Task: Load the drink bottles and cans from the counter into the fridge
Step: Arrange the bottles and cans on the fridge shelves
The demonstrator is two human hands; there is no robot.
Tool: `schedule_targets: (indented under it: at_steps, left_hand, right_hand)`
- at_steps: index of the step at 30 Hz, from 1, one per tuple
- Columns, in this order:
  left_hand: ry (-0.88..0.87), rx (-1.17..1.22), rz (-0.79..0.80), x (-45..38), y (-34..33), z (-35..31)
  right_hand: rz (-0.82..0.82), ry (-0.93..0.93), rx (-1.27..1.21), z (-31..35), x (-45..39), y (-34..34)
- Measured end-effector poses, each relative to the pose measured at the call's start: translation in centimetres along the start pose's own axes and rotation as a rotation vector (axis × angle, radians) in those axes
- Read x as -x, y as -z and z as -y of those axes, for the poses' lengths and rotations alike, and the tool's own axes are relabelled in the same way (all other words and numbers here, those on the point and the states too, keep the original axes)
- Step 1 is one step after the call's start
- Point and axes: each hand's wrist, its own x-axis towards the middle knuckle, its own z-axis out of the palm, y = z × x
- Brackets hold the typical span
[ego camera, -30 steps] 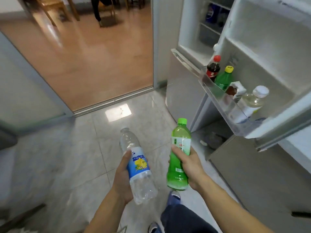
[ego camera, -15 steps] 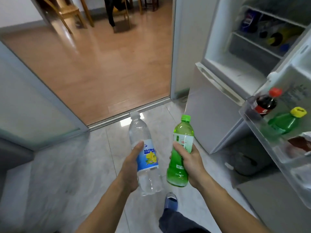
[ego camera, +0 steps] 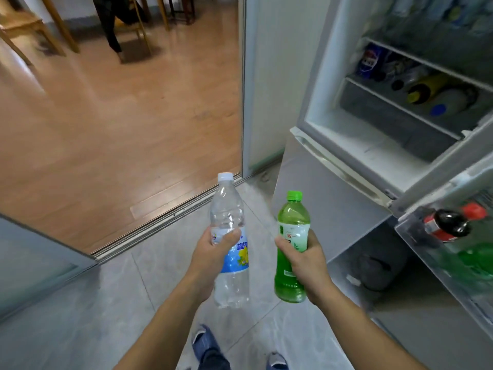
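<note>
- The left hand [ego camera: 210, 256] was wrapped around a clear water bottle [ego camera: 230, 244] with a white cap and a blue and yellow label, held upright over the grey tiled floor [ego camera: 80, 316].
- The right hand [ego camera: 306, 260] was closed around a green drink bottle [ego camera: 292, 236] with a green cap, also upright, just beside the clear one but apart from it.
- The fingers of both hands covered part of each label, so the print was hard to read.
- To the right the fridge [ego camera: 346, 116] stood open. Bottles and a blue can lay on its inner shelves, blurred and partly cut off by the frame edge.
- The door shelf [ego camera: 416, 252] held a dark cola bottle [ego camera: 448, 225] with a red cap; a green shape below it was too blurred to tell.
- Two slippered feet showed at the bottom edge, cut off.
</note>
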Motion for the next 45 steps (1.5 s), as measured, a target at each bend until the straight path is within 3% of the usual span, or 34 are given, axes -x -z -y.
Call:
schedule_targets:
  at_steps: [9,19,29,36,41,45]
  left_hand:
    - [-0.120,-0.223,0.347,-10.6,-2.6,-9.2]
    - [-0.220,-0.346,0.610,-19.6,-16.9,-13.6]
    - [-0.378,-0.383,0.652,-26.1,-30.7,-18.0]
    - [-0.564,-0.351,0.650,-29.8,-39.2,-22.2]
    - [-0.662,-0.276,0.670,-32.5,-44.1,-25.2]
    - [-0.670,-0.254,0.705,-34.5,-47.3,-27.1]
  right_hand:
    - [-0.292,0.051,-0.084,6.3,-6.2,-3.9]
    - [-0.599,0.178,-0.210,11.8,-15.1,3.5]
    - [-0.856,0.279,-0.201,18.9,-23.0,13.6]
    - [-1.179,0.532,-0.115,27.1,-28.3,19.0]
    - [-1.257,0.678,-0.202,32.7,-33.6,22.9]
    - [-1.301,0.630,-0.141,35.3,-38.1,26.9]
